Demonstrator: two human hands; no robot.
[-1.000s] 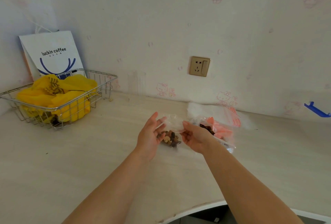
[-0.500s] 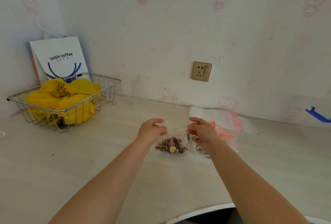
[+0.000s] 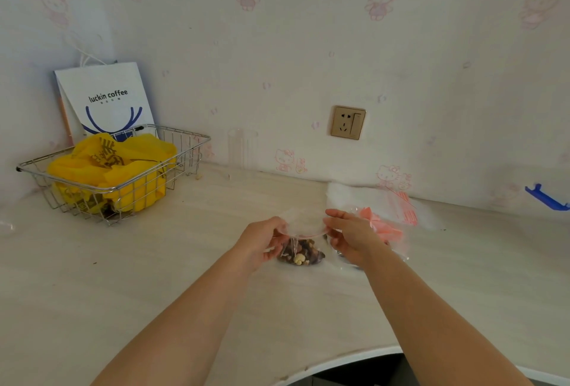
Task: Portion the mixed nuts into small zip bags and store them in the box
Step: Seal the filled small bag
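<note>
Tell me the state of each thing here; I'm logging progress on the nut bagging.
Small zip bag: holds mixed nuts, held up by its top strip, sealing cannot be told.
Left hand: pinches the bag's left top corner.
Right hand: pinches the bag's right top corner.
Wire basket: filled with yellow plastic bags.
Luckin coffee paper bag: upright against the wall.
Wall socket: nothing plugged in.
</note>
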